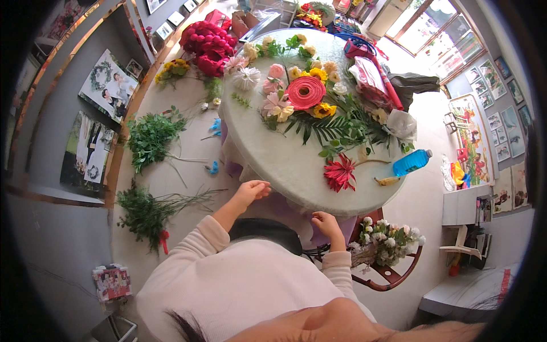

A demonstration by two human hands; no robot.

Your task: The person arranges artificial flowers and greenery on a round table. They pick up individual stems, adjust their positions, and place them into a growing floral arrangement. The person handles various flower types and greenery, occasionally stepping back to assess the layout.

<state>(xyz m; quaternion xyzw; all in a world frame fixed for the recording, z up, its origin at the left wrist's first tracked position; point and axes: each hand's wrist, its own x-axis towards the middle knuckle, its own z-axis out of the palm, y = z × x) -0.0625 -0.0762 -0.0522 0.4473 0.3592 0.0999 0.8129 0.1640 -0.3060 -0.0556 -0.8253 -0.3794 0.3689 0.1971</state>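
My left hand (253, 192) is at the near left edge of a round table with a pale cloth (273, 160), its fingers curled together; whether something thin is between them I cannot tell. My right hand (324, 222) hangs just off the near edge with loosely bent fingers, and I see nothing in it. On the table a roll of red mesh ribbon (305, 92) lies among sunflowers (324, 110), pink flowers (275, 102) and palm leaves (320, 128). Nearer to my right hand lie a red flower (340, 172), a banana (386, 181) and a bottle of blue liquid (412, 162).
Bundles of green foliage (156, 137) (147, 209) lie on the floor at the left. A chair (395, 278) holding white flowers (389, 241) stands at the lower right. Clear-wrapped packets (368, 79) and a red roll (388, 87) lie at the table's far right.
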